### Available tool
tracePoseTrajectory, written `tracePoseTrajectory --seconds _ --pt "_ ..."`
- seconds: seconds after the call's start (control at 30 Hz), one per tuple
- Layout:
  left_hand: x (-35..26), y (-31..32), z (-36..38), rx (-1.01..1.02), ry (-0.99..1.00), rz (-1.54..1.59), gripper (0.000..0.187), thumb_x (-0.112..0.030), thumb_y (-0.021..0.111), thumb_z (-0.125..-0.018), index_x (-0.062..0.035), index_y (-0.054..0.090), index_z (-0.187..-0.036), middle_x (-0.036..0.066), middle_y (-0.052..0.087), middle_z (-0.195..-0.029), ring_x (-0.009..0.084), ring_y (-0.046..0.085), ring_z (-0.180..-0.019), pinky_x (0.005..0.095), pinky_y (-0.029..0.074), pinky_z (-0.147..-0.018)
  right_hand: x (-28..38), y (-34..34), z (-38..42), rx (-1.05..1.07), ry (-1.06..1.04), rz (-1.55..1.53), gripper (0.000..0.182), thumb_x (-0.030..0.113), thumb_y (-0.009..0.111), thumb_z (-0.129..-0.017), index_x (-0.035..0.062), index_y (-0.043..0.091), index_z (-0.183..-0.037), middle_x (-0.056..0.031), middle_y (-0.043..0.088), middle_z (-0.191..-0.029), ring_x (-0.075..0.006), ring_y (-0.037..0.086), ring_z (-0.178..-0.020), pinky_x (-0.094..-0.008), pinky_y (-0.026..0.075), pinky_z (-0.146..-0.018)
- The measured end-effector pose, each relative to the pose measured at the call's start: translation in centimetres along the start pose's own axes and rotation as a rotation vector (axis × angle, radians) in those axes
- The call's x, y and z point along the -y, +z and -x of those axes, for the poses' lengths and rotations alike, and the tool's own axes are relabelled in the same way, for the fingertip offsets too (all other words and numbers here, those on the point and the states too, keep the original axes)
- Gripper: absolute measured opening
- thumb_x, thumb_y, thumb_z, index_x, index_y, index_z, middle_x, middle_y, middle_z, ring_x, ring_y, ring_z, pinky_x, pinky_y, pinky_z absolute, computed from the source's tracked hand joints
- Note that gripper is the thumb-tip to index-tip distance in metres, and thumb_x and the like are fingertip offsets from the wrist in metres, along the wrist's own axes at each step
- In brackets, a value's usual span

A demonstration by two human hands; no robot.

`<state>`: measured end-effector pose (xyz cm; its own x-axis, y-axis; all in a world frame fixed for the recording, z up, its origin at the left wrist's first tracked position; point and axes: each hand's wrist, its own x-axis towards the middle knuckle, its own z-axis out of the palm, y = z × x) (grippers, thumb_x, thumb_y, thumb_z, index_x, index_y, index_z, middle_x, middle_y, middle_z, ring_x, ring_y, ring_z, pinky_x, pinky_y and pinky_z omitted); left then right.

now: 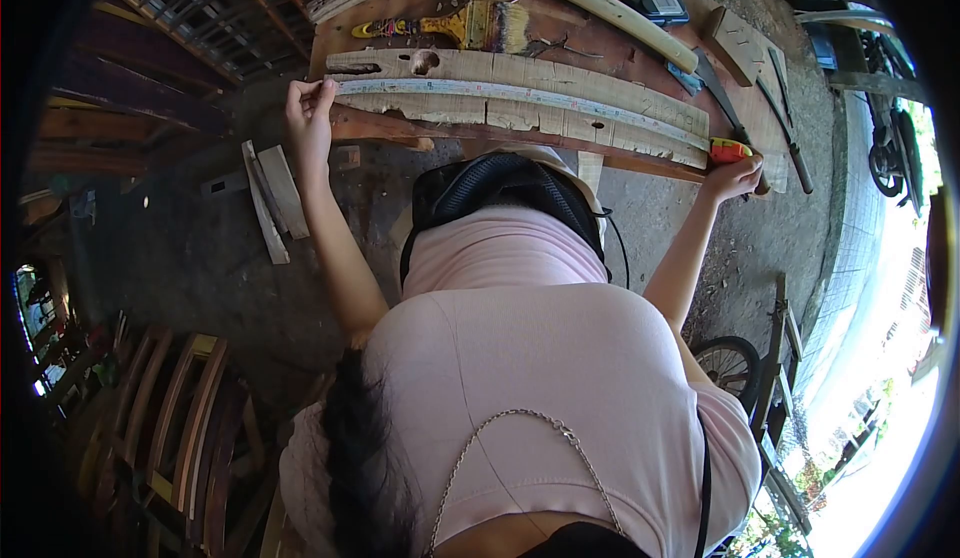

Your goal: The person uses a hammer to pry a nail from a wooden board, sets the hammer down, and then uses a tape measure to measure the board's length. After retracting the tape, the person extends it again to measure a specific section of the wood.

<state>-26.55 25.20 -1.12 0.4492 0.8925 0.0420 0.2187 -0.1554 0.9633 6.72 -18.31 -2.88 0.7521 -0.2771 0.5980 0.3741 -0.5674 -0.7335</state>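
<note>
A wooden board with holes and cracks lies across the workbench in front of me. Along its length stretches the pale blade of a tape measure, whose case is red and yellow-green. My left hand pinches the blade's end at the board's left end. At the opposite end, my right hand is closed around the case. Beyond the board lies a paintbrush with a stained yellow handle. A curved wooden handle rests at the back, its near end close to the board's right part.
The workbench also carries a dark box-shaped device, a wood block with nails, and long metal tools at its right edge. Wood offcuts lean below on the left. A wheel stands at the right.
</note>
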Motion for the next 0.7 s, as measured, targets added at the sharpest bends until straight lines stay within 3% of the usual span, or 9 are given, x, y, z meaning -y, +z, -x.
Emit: tracePoseTrajectory --seconds 0.3,0.5,0.7 --pt "-0.2 0.1 0.1 0.003 -0.004 0.028 0.018 -0.017 0.061 -0.090 -0.0009 0.053 -0.085 0.004 0.059 -0.082 0.0087 0.053 -0.076 0.0231 0.043 -0.072 0.6 0.0 0.1 -0.010 0.040 -0.023 0.044 0.031 0.035 -0.087 -0.0048 0.055 -0.072 -0.0183 0.058 -0.066 -0.0281 0.054 -0.058 -0.0397 0.045 -0.058" --pt "0.4 -0.2 -0.2 0.018 0.008 0.001 0.018 -0.016 0.061 -0.090 -0.0013 0.053 -0.085 0.004 0.060 -0.081 0.0077 0.054 -0.076 0.0218 0.042 -0.071 -1.4 -0.2 -0.8 0.019 -0.006 -0.054 0.043 0.031 0.038 -0.086 -0.0060 0.051 -0.068 -0.0141 0.054 -0.062 -0.0231 0.048 -0.055 -0.0364 0.042 -0.055" --pt "0.0 -0.1 -0.1 0.028 0.019 0.056 0.016 -0.015 0.062 -0.089 -0.0022 0.053 -0.084 0.002 0.059 -0.080 0.0065 0.051 -0.073 0.0218 0.042 -0.069 -1.8 0.0 -1.3 0.018 0.247 -0.349 0.039 0.030 0.041 -0.087 -0.0032 0.047 -0.066 -0.0071 0.047 -0.059 -0.0143 0.041 -0.055 -0.0316 0.039 -0.051"
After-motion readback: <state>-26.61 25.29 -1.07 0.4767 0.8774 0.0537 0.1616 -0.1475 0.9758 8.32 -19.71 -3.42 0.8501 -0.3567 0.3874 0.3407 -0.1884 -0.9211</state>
